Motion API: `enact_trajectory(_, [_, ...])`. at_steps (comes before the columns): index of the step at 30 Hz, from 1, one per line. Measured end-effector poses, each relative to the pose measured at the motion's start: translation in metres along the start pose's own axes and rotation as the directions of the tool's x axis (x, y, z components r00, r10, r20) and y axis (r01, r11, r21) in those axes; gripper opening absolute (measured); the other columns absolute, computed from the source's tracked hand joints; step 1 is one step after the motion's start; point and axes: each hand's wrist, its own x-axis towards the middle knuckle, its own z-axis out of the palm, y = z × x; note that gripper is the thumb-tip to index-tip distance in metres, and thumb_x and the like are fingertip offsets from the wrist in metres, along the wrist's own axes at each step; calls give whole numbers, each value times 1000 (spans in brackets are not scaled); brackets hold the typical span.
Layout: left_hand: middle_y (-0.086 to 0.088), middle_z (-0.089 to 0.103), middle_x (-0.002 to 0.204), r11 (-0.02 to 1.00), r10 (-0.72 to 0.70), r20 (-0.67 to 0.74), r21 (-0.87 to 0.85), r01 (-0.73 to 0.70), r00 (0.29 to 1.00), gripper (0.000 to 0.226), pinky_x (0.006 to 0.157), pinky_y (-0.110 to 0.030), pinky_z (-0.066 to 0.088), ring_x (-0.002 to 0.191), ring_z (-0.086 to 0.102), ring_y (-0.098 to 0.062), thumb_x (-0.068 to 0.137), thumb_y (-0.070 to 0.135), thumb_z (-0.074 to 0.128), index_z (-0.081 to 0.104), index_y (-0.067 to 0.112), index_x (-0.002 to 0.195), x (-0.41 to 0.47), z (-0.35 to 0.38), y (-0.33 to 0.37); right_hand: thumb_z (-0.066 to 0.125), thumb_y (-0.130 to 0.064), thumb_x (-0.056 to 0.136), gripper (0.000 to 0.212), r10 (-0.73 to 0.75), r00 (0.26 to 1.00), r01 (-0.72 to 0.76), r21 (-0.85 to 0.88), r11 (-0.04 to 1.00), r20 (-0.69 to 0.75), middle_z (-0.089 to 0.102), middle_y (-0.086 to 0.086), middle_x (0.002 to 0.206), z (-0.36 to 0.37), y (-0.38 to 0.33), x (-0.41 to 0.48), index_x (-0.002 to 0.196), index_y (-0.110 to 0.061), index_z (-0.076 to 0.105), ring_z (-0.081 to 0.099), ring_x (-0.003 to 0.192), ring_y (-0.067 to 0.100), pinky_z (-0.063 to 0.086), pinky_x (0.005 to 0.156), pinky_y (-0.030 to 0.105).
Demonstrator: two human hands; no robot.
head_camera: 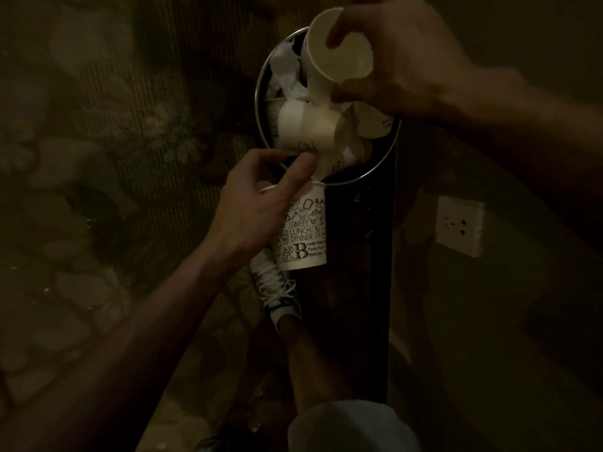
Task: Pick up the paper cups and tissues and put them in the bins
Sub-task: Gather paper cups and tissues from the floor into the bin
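On the left is dim patterned floor (pixel 81 158). The left hand (pixel 257 203) comes in over it, fingers and thumb curled over the rim of a printed cup (pixel 305 236). This cup hangs upright with its mouth up under the palm. Its base points down at the floor and its long axis is close to vertical. It sits just outside the near edge of the bin (pixel 260 93), above a laced shoe (pixel 275 285).

The bin is round with a metal rim and is heaped full. A crumpled tissue (pixel 287 68) lies at the far left inside. A plain cup on its side (pixel 306 127) rests across the middle, its long axis running left to right, and torn paper spills toward the near rim.

Over the bin's far right the right hand (pixel 401 63) pinches an empty cup (pixel 346 57) by its wall, one finger inside the mouth and the thumb beneath. Its mouth tilts up toward the camera and its base points down into the heap. A wall socket (pixel 460 225) sits further right.

The main risk, as I judge it, is the fullness. A cup let go on top of that pile may roll off the rim onto the floor, or knock the loose paper out. If the printed cup is released where it is, it would miss the bin altogether.
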Motion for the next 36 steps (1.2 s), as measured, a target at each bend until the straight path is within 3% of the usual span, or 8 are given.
enact_trajectory(8, [18,67,87,1000,-14,8,-3,14,1000,46,55,-4,46,80,63,13,67,74,51,62,36,91,0,-5,-1,81,-52,65,82,-32,973,76,-187,979,227,38,13,138,18,0,14,133,-16,51,40,124,36,42,89,45])
enact_trajectory(13, [14,70,90,999,-26,-13,-32,26,1000,44,76,-28,55,87,67,2,69,71,54,65,33,88,-2,-5,-6,76,-55,69,82,49,943,15,-190,982,329,30,15,148,23,7,-1,137,-21,46,28,135,38,36,101,54])
enact_trajectory(19, [15,72,89,981,-67,-39,-187,58,997,34,73,-27,57,88,69,-1,69,57,66,67,30,88,-12,3,1,72,-58,72,72,176,983,-181,106,978,53,36,9,143,12,1,-59,130,-21,51,34,132,25,35,102,31])
enact_trajectory(21, [11,70,95,968,-56,-80,-248,34,995,23,75,-28,58,91,68,-2,80,46,68,65,28,94,-15,12,4,65,-60,79,54,391,919,-377,384,843,43,50,-8,122,14,-8,-89,120,-27,52,50,111,6,41,86,15])
enact_trajectory(23, [6,65,106,959,-26,-127,-285,-12,992,22,78,-31,59,96,67,-5,90,36,65,60,26,108,-17,24,10,58,-62,84,45,546,776,-610,600,518,317,59,-13,107,22,-17,-116,114,-30,50,62,91,3,51,73,19])
enact_trajectory(27, [15,54,115,982,126,-80,-134,-136,989,42,85,-25,55,110,57,-1,97,36,55,40,32,136,-17,52,19,51,-39,97,29,493,634,-685,728,0,596,68,-1,106,35,-20,-138,117,-20,59,72,80,14,59,63,26])
enact_trajectory(31, [15,48,127,952,289,64,82,-293,955,46,95,-27,51,117,50,2,100,30,49,35,31,144,-4,60,23,54,-26,98,12,579,697,-565,821,81,422,67,-10,104,44,-3,-122,108,-29,60,69,91,5,58,76,25])
enact_trajectory(36, [13,47,102,734,521,50,484,-477,852,29,76,-21,50,93,56,-10,89,8,62,62,13,117,19,55,23,64,-18,92,16,603,739,-526,816,239,300,67,-7,108,61,9,-102,99,-31,60,65,101,7,56,89,37])
